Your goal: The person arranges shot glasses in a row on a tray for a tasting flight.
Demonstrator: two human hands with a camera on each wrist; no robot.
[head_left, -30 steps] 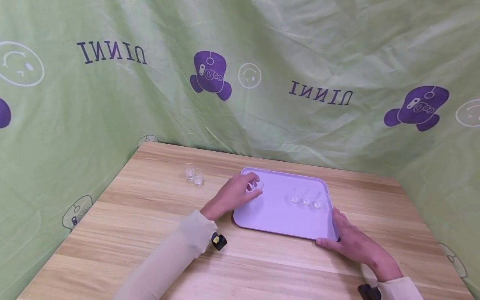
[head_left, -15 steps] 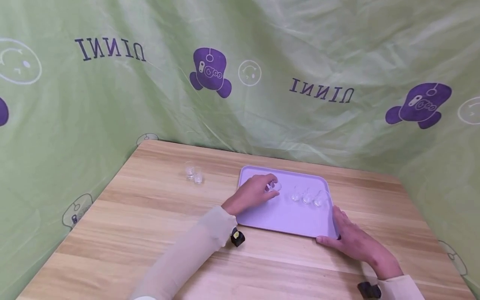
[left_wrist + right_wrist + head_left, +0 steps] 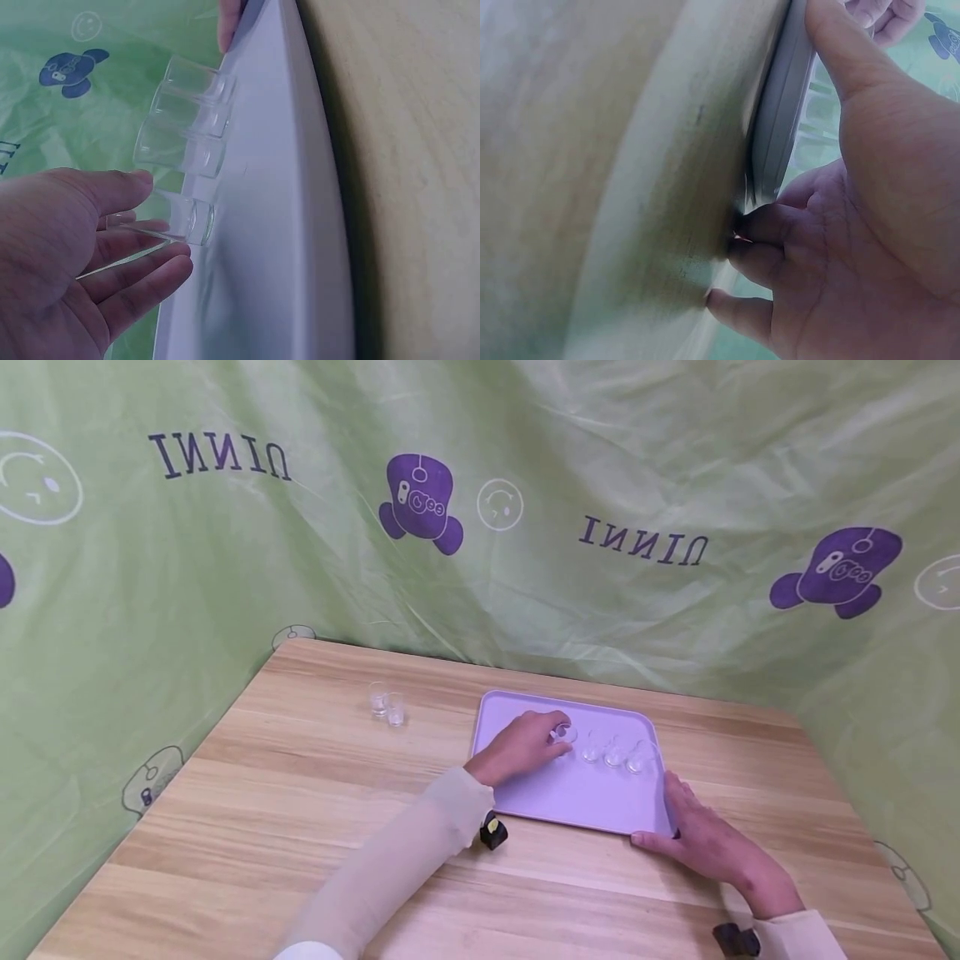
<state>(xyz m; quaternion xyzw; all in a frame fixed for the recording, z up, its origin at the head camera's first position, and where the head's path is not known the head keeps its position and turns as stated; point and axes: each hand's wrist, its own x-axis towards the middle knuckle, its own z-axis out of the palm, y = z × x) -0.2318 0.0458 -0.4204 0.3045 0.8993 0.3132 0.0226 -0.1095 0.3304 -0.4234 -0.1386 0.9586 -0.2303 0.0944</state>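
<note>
In the head view my left hand (image 3: pixel 525 743) holds a small clear shot glass (image 3: pixel 567 734) between thumb and fingers, over the left-centre of a purple tray (image 3: pixel 570 795). Up close in the left wrist view, the held glass (image 3: pixel 196 219) is upright, its base at or very near the tray surface; contact is hard to tell. Three matching shot glasses (image 3: pixel 613 755) stand in a row just to its right. My right hand (image 3: pixel 708 839) rests at the tray's near right corner, thumb on the front edge and fingers along the right side, as the right wrist view also shows.
Two more shot glasses (image 3: pixel 387 705) stand on the wooden table (image 3: pixel 300 802), left of the tray. A green printed curtain (image 3: pixel 525 610) hangs behind the table and at both sides.
My left hand has moved right across the tray with the shot glass, from the tray's left side to just beside the row. The right hand has stayed at the corner.
</note>
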